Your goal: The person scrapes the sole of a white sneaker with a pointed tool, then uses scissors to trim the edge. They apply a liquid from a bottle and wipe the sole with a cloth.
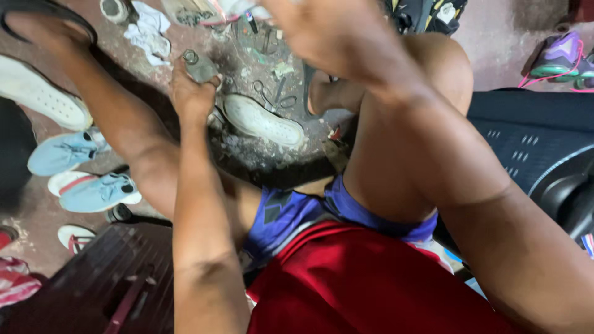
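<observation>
Nearest me, my red shirt and blue shorts fill the six o'clock edge. Up from there, my left hand is wrapped tight around a small grey bottle, its cap pointing toward eleven o'clock. Just past it, at about three o'clock from my fist, a white sole lies on the dirty floor, with scissors beyond. My right hand sits blurred at twelve o'clock; I cannot tell whether it holds anything. I judge the tilted bottle could spill if my squeeze tightens. Pale blue shoes wait at nine o'clock, purple sneakers far at two.
</observation>
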